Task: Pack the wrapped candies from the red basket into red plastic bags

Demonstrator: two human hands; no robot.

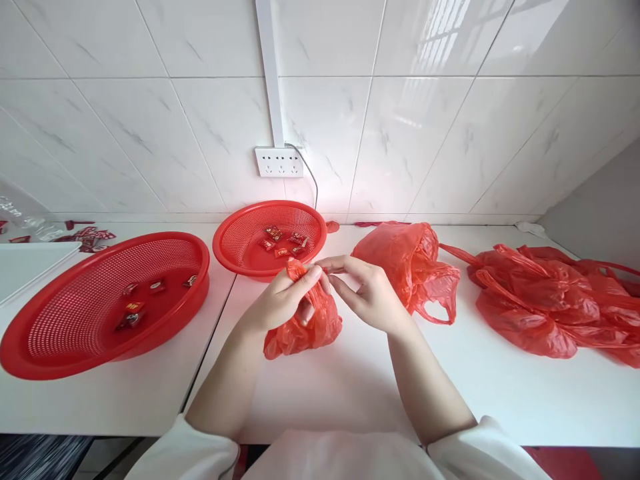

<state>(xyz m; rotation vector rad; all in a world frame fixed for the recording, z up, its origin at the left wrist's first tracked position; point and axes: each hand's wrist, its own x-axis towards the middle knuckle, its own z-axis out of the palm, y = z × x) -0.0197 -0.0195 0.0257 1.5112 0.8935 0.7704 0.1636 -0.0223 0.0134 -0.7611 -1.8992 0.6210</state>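
My left hand [286,297] is closed around the gathered neck of a red plastic bag [320,333], which rests bulging on the white table. What the bag contains is hidden. At the top of the same bag, my right hand [367,290] has its thumb and index finger bent together against the twisted plastic, right beside my left thumb. The exact bit of plastic between those fingertips is too small to make out. Just behind my hands stands a round red plastic basket [235,233] with several small red wrapped packets [283,252] in it.
A larger red basket [65,327] at left holds several small packets. More packets [90,237] lie behind it near a white tray [30,263]. To the right are another red bag [400,257] and a heap of red bags [545,300]. A tiled wall with a power socket [279,162] closes the back.
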